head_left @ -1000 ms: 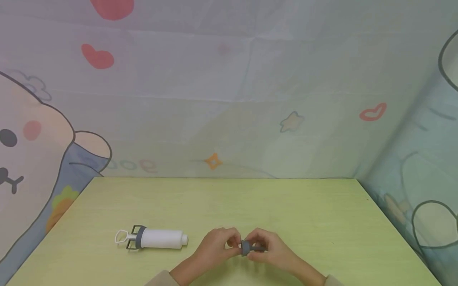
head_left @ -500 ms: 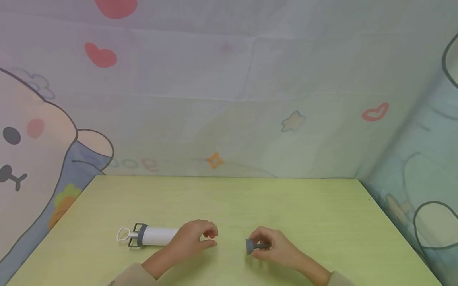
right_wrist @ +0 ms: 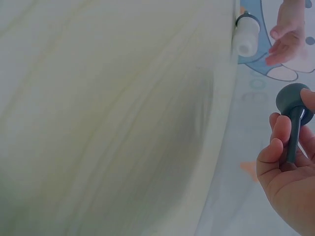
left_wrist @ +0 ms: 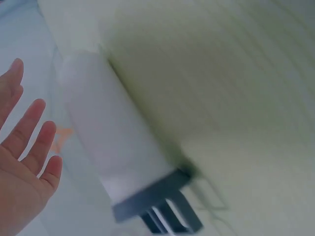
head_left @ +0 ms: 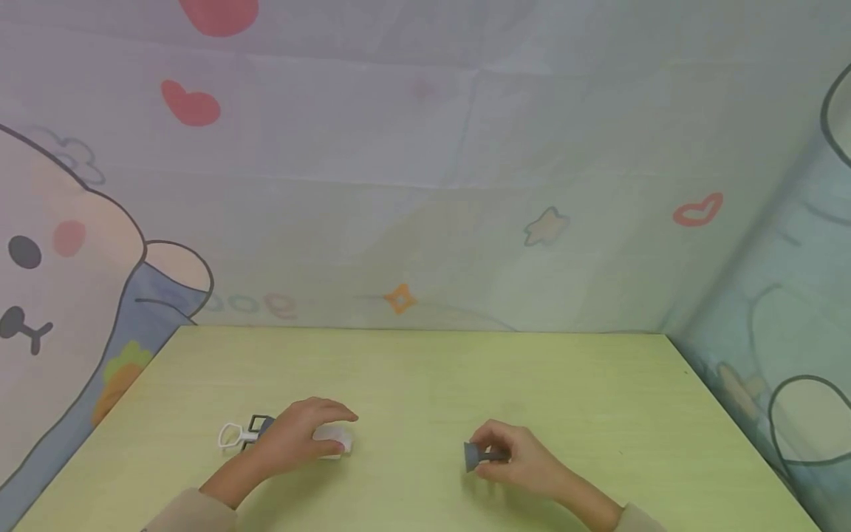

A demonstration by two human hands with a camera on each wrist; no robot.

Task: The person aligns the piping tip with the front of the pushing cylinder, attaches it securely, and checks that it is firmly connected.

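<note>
A large white syringe (head_left: 334, 437) lies on the left part of the table, with a dark grey collar, square side loops and a white ring on its plunger. My left hand (head_left: 291, 441) is over its barrel with fingers spread and thumb apart, hiding the middle. In the left wrist view the fingers stand beside the barrel (left_wrist: 115, 132), with nothing held. My right hand (head_left: 525, 459) pinches a dark grey nozzle (head_left: 471, 457) with a flared cup and narrow stem. The right wrist view shows the cup (right_wrist: 289, 100) under the thumb and the stem pointing toward the palm.
The pale yellow-green table (head_left: 425, 377) reaches back to a cloth backdrop (head_left: 425, 185) printed with hearts, stars and a cartoon bear. A second cloth panel (head_left: 784, 295) stands along the right edge.
My left hand has left the nozzle and moved left to the syringe, its fingers opening. My right hand keeps the nozzle and has shifted slightly right.
</note>
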